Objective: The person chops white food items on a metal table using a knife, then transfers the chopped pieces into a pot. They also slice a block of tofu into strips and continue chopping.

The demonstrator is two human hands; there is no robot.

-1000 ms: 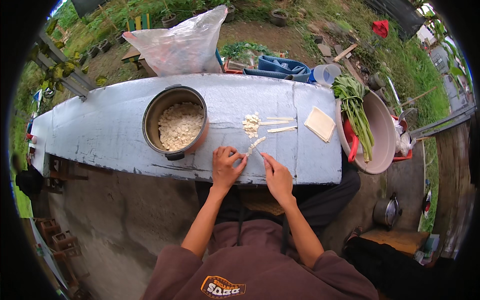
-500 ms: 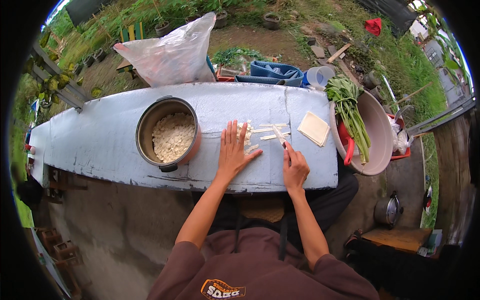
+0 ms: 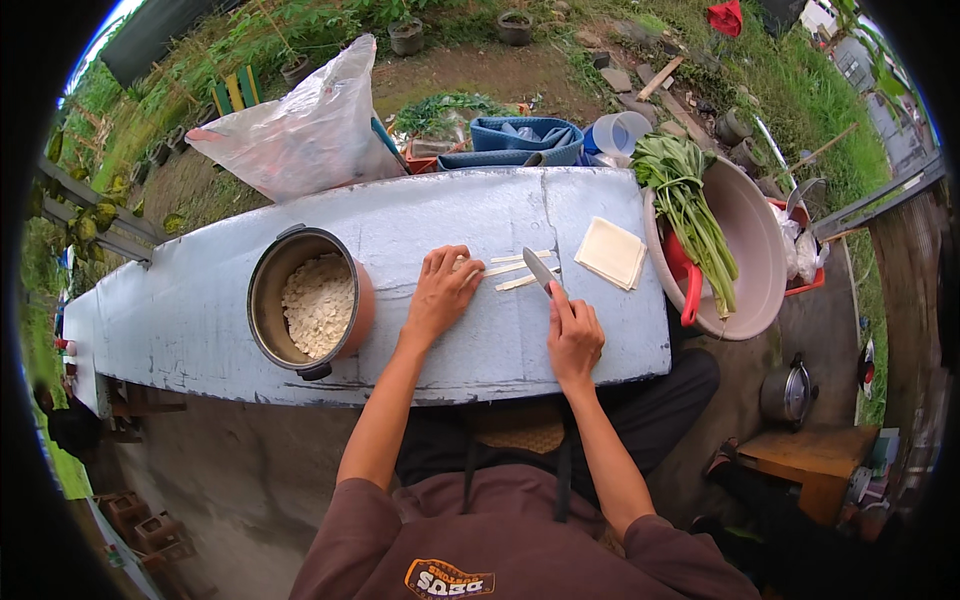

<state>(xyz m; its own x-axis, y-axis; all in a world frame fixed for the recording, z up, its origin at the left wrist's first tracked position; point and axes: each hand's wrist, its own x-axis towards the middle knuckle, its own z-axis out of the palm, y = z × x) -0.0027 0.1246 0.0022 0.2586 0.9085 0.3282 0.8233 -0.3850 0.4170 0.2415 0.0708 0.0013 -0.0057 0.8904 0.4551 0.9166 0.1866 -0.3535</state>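
Note:
My right hand grips a small knife, its blade slanting up and left beside several pale strips on the table. My left hand is closed over small cut pale pieces to the left of the strips; a few show between its fingers, the rest are hidden. Left of that hand stands a round pot with a dark inner wall, holding a heap of pale, flat cut pieces. A stack of square pale sheets lies right of the knife.
All this rests on a long silvery-covered table. Overlapping its right end is a wide pinkish basin with leafy green stalks and a red-handled item. Behind the far edge are a plastic bag, blue folded material and a clear container.
My left hand has gone from flat and spread to curled over the cut pieces, gathering them. The knife has shifted slightly off the strips. The whole view has turned a little.

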